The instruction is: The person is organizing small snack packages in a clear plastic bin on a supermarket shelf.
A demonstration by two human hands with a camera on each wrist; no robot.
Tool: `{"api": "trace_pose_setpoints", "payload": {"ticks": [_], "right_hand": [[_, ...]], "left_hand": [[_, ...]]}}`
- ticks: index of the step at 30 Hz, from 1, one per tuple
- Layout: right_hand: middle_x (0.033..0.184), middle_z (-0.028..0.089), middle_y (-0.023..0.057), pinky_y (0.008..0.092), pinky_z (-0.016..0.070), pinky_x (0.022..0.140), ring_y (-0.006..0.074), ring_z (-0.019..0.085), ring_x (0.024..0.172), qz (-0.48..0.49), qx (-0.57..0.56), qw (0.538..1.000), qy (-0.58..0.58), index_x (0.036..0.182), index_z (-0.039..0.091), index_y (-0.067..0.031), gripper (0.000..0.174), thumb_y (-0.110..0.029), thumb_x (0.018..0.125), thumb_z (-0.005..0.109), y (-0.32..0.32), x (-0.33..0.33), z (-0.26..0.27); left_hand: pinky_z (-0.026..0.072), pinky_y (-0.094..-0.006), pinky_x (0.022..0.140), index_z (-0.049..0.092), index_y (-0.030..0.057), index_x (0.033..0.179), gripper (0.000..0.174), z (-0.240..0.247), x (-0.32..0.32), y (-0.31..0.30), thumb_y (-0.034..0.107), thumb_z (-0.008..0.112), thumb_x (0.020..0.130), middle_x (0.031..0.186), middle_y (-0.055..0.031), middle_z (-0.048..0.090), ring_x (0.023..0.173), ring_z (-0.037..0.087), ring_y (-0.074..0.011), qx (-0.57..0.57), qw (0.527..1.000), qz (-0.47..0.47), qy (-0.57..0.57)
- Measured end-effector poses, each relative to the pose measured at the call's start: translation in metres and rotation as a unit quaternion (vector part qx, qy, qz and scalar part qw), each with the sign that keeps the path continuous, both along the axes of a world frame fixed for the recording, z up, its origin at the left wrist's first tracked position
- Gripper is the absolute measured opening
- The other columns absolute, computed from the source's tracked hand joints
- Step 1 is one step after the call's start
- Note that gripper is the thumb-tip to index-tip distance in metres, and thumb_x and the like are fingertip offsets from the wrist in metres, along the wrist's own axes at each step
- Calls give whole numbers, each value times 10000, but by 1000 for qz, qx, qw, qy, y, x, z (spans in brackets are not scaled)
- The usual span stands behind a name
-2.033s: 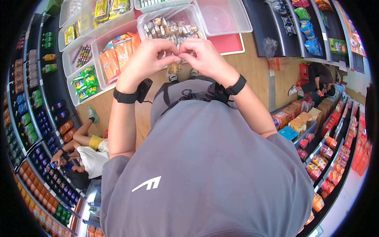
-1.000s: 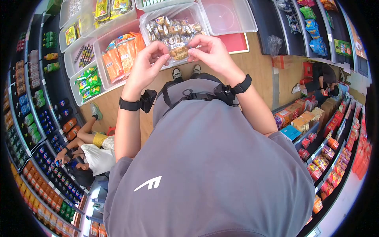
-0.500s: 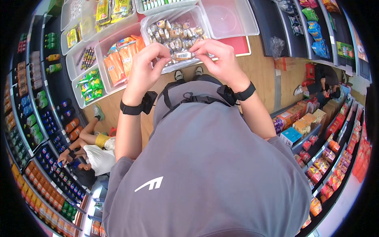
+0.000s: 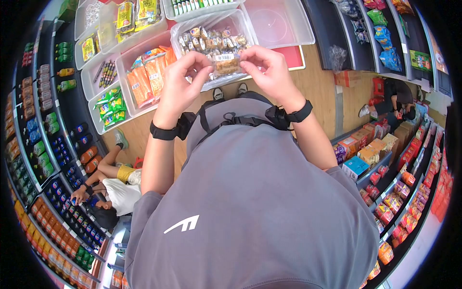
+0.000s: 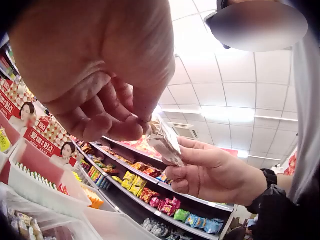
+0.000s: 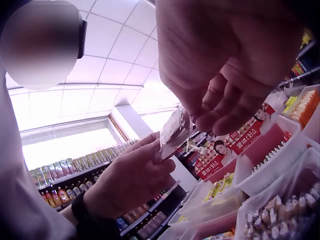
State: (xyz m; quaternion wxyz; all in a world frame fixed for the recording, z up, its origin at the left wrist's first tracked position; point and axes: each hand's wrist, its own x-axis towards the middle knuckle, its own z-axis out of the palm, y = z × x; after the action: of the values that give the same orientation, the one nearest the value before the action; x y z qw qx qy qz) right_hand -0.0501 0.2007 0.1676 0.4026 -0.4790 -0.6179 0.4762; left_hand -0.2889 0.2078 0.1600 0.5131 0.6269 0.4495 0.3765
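Note:
A small clear-wrapped snack packet with a barcode label is held up between both hands, above a plastic-lined bin of similar wrapped pieces. My left hand pinches one end of the packet between thumb and fingertips, as the left wrist view shows. The other end is pinched by my right hand, whose thumb and fingers show beyond the packet in the left wrist view. In the right wrist view the packet spans the gap between the two hands.
Left of the lined bin are bins of orange packets and green packets; an empty clear bin lies to its right. Stocked shelves line both sides. One person crouches at the lower left, another at the right.
Both hands came together over the packet, then parted with it between them. The packet has turned, its barcode label now facing up near the top edge.

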Motion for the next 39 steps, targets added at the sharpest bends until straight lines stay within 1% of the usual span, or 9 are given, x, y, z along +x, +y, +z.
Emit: {"api": "trace_pose_setpoints", "payload": {"ticks": [5,8,11,14,17,20,23,29,39], "right_hand": [[922,668,19,233,522,710,71,626,815,-2,-76,982,173,996,634,-9,80,21,923,644,-2,0,-7],[926,670,18,231,521,722,69,624,806,34,-97,979,177,994,650,2,85,36,920,623,-2,7,-7],[944,673,10,237,525,734,71,626,807,32,-104,979,171,1015,670,10,120,44,917,610,-5,10,-6],[966,692,19,250,537,778,85,651,847,48,-100,980,165,1039,687,18,155,45,912,602,-9,16,-9],[979,714,35,262,547,820,107,676,898,31,-73,983,164,1055,690,21,162,37,904,632,-15,14,-5],[977,728,45,268,550,841,115,686,932,26,-47,988,144,1034,704,17,148,33,893,664,-18,18,-4],[941,730,37,265,554,819,111,691,892,12,-26,993,111,981,722,5,115,37,875,689,-19,23,-5],[864,722,35,255,548,750,102,690,810,-30,22,996,78,913,722,5,67,41,860,703,-23,23,-2],[810,663,-15,219,364,549,31,459,603,-20,47,998,39,890,715,-21,34,-11,862,731,-24,31,-4]], "left_hand": [[476,-212,670,563,15,1021,81,0,16,-6,-18,602,957,901,-23,634,784,600,-69,-36,984,57,-166],[461,-200,661,577,24,1021,92,-4,12,-9,-26,601,948,909,-13,634,790,587,-59,-74,983,9,-169],[496,-235,786,594,6,1038,137,-5,7,-13,-45,600,911,974,-8,625,895,611,-70,-119,978,-8,-169],[501,-244,787,607,7,1034,145,-10,7,-17,-49,588,902,973,-9,636,902,622,-77,-107,971,-26,-211],[497,-213,733,596,20,1054,176,-3,15,-22,-45,657,901,925,0,639,892,619,-75,-104,975,12,-195],[523,-224,773,604,14,1031,178,-9,11,-23,-46,691,888,929,-13,657,924,649,-95,-88,983,-12,-159],[533,-249,760,642,11,1003,149,-9,15,-25,-6,727,881,947,-31,680,911,666,-99,-87,983,-20,-159],[519,-227,657,603,13,987,93,-7,26,-24,-46,649,932,885,-43,671,764,685,-114,-56,989,-11,-136],[496,-233,639,576,12,931,64,-3,29,-23,-21,630,939,811,-15,611,709,603,-82,-64,989,-28,-129]]}}
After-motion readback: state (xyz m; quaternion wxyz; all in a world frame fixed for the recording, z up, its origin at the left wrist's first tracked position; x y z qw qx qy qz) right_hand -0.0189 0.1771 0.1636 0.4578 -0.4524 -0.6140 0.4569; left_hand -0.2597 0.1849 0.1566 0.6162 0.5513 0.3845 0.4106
